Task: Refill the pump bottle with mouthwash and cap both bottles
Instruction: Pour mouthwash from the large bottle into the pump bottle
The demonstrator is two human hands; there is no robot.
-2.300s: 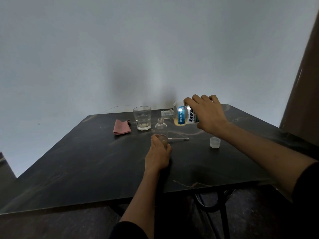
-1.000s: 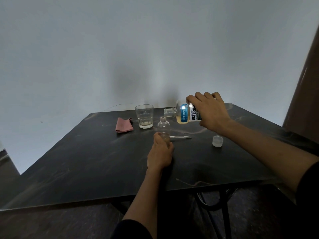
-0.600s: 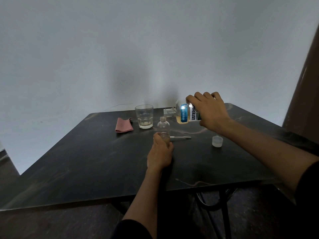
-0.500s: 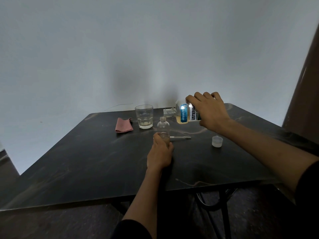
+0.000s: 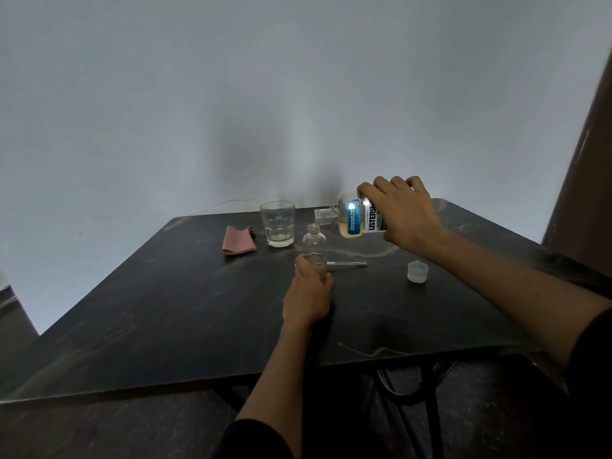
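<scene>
A small clear pump bottle (image 5: 314, 242) stands upright and uncapped on the dark table (image 5: 165, 309). My left hand (image 5: 308, 294) grips its lower part. My right hand (image 5: 404, 213) holds the mouthwash bottle (image 5: 356, 217) tipped on its side in the air, with its open neck pointing left, just above and to the right of the small bottle's mouth. Pale yellow liquid sits low in the mouthwash bottle. A translucent cap (image 5: 417, 272) rests on the table to the right. The pump tube (image 5: 346, 264) lies flat behind my left hand.
A drinking glass (image 5: 277, 223) stands behind the small bottle. A folded pink cloth (image 5: 238, 240) lies to its left. A brown panel (image 5: 583, 180) rises at the right edge. The table's near edge runs across the lower view.
The mouthwash bottle has risen slightly and stays tipped with its neck close to the small bottle's mouth. My left hand has kept its hold.
</scene>
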